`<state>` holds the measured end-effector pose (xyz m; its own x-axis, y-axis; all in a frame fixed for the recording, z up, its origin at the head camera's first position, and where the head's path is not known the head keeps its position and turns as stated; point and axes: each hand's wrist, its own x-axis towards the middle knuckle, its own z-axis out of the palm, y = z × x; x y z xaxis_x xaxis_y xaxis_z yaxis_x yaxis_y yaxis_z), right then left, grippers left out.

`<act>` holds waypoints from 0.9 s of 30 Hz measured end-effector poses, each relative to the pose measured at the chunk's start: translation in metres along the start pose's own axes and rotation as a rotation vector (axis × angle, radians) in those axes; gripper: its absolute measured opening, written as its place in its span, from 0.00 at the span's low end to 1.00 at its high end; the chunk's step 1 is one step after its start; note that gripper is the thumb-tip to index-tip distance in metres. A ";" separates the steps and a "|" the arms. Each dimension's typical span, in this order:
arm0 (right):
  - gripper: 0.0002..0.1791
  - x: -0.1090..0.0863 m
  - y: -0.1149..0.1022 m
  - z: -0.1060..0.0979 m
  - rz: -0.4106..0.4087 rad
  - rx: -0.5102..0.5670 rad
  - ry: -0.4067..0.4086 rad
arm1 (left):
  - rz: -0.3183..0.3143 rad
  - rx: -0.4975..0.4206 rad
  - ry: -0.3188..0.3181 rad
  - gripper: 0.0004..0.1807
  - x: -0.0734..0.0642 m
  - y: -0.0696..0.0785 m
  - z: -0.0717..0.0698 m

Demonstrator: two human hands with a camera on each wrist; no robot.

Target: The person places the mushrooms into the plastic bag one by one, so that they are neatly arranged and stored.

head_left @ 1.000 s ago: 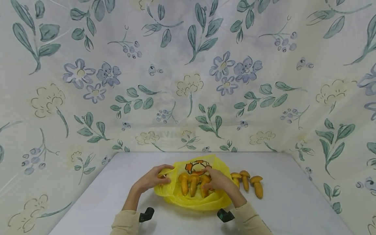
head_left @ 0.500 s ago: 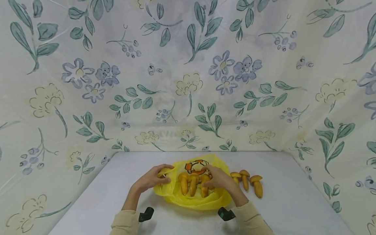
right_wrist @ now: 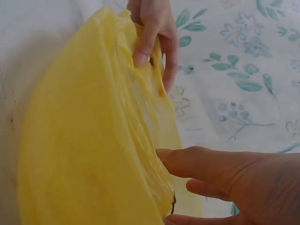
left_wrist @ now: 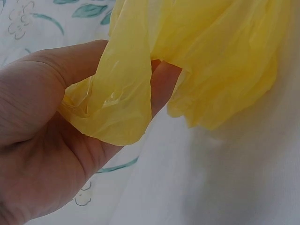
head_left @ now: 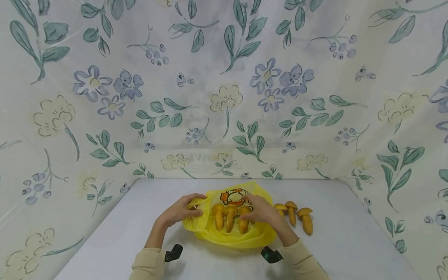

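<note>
A thin yellow plastic bag (head_left: pixel 234 240) with an orange and black print lies spread on the table in the head view. Brown-capped mushrooms lie side by side among its folds: a left one (head_left: pixel 219 222), a middle one (head_left: pixel 230 223) and a right one (head_left: pixel 243 224). My left hand (head_left: pixel 180 210) holds a loop at the bag's left side, thumb and fingers around the yellow film (left_wrist: pixel 122 93). My right hand (head_left: pixel 263 212) hovers with parted fingers beside the right mushroom. In the right wrist view, the right thumb (right_wrist: pixel 192 161) meets the bag's edge; the film hides the mushrooms there.
Loose mushrooms lie right of the bag: one partly behind the right hand (head_left: pixel 280 209), one upright-looking (head_left: pixel 291 213) and one farther right (head_left: pixel 306 223). Black wrist devices (head_left: pixel 174 253) sit below the forearms. A floral sheet (head_left: pixel 224 128) stands behind the white table (head_left: pixel 140 198).
My right hand has shifted slightly right, its thumb rising along the right mushroom and uncovering more of it. My left hand keeps its hold on the bag. The head view has tilted slightly.
</note>
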<state>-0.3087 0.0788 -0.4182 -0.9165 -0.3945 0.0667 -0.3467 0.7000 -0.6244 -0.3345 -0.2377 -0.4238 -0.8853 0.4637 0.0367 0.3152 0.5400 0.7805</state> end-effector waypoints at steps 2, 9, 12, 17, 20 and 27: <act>0.34 -0.002 0.001 -0.003 0.021 0.002 0.012 | -0.005 -0.001 0.000 0.28 0.000 0.001 0.000; 0.32 -0.010 0.006 -0.016 0.090 0.030 0.035 | -0.022 0.000 0.004 0.28 0.001 -0.001 0.000; 0.32 -0.011 0.010 -0.019 0.107 0.033 0.037 | -0.030 0.009 0.010 0.27 0.003 -0.003 0.001; 0.33 -0.014 0.015 -0.025 0.121 0.004 0.051 | -0.035 0.017 0.017 0.27 0.002 -0.002 0.000; 0.32 -0.017 0.017 -0.029 0.127 0.006 0.063 | -0.026 0.015 0.014 0.27 0.001 0.000 0.000; 0.32 -0.026 0.019 -0.036 0.169 -0.001 0.088 | -0.017 -0.017 0.012 0.28 -0.001 0.002 -0.002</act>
<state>-0.2989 0.1242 -0.4037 -0.9756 -0.2177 0.0289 -0.1866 0.7524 -0.6317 -0.3340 -0.2381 -0.4214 -0.8946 0.4458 0.0308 0.2942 0.5355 0.7916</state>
